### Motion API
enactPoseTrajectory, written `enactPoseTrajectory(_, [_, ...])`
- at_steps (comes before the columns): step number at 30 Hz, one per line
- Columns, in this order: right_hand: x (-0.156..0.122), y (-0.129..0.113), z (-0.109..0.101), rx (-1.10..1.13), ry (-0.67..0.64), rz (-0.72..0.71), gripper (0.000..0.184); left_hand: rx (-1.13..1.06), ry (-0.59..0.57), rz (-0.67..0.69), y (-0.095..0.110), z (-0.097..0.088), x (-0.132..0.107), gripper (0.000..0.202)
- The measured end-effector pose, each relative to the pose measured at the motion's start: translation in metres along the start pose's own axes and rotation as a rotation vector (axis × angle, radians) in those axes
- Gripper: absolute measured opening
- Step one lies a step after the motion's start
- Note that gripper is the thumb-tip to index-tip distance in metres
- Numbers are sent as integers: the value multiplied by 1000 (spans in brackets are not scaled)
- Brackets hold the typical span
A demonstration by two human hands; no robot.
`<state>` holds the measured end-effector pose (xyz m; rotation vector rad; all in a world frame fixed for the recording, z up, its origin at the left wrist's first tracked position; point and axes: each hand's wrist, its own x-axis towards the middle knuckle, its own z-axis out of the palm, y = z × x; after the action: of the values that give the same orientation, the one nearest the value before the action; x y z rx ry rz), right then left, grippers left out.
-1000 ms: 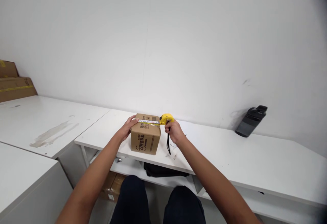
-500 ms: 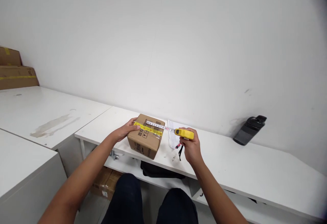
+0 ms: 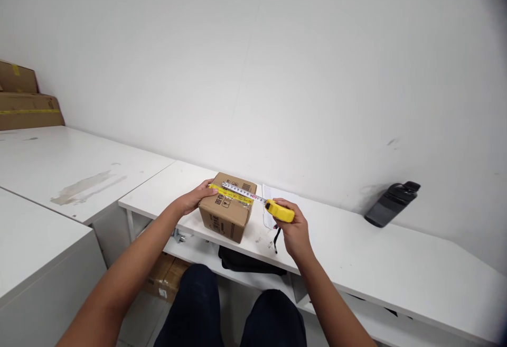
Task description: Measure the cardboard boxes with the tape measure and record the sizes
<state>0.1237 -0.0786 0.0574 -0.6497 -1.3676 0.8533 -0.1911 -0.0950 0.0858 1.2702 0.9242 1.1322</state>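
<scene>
A small cardboard box (image 3: 222,223) with yellow tape across its top rests on the white table (image 3: 340,252). My left hand (image 3: 197,198) grips its left side, thumb on the top near the yellow tape and fingers mostly hidden behind. In my right hand (image 3: 295,228) is a yellow tape measure (image 3: 280,210), held just right of the box. Its pulled-out blade (image 3: 241,193) lies over the box top, beside the yellow tape, and spans the gap to the case. A black wrist strap (image 3: 276,240) dangles below the right hand.
A dark bottle (image 3: 390,205) stands on the table at the right by the wall. White paper (image 3: 269,220) lies behind the right hand. More cardboard boxes (image 3: 27,112) are stacked at the far left. Under the tabletop are a black case (image 3: 249,261) and another carton (image 3: 170,278).
My right hand has brought the tape measure slightly left, closer to the box, and its case now tilts down to the right. My left hand keeps its hold. The view has shifted a little.
</scene>
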Motion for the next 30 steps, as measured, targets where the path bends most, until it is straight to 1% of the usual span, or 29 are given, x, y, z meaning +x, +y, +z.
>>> enactPoseTrajectory(3, [-2,0,4,68,6,100,35,-62,-4,12,-3,-2,1,71])
enactPoseTrajectory(7, [-4,1,11,181,43,222,38,-134,1,41,-9,-7,3,60])
enactPoseTrajectory(9, [-5,1,15,219,60,270,41,-130,7,44,-9,-8,3,57])
enactPoseTrajectory(11, [-6,3,16,231,72,287,42,-106,20,43,-7,-6,3,57])
enactPoseTrajectory(15, [-4,4,12,165,42,269,40,-57,48,40,-3,5,1,66])
enactPoseTrajectory(18, [4,-3,4,73,-14,263,39,-19,69,50,-1,15,0,77])
enactPoseTrajectory(20, [10,-12,1,40,-31,279,38,13,36,58,-1,20,-2,86])
enactPoseTrajectory(22, [15,-21,1,26,-17,294,36,65,-15,65,-3,24,-5,92])
enactPoseTrajectory(24, [17,-28,2,6,6,282,33,149,-13,67,-9,27,-7,98])
enactPoseTrajectory(26, [15,-32,3,-32,6,248,32,253,35,64,-20,29,-8,105])
enactPoseTrajectory(28, [10,-30,3,-105,-40,213,33,337,86,54,-38,31,-7,107])
enactPoseTrajectory(30, [3,-23,2,-201,-101,127,34,405,146,18,-59,32,-5,99])
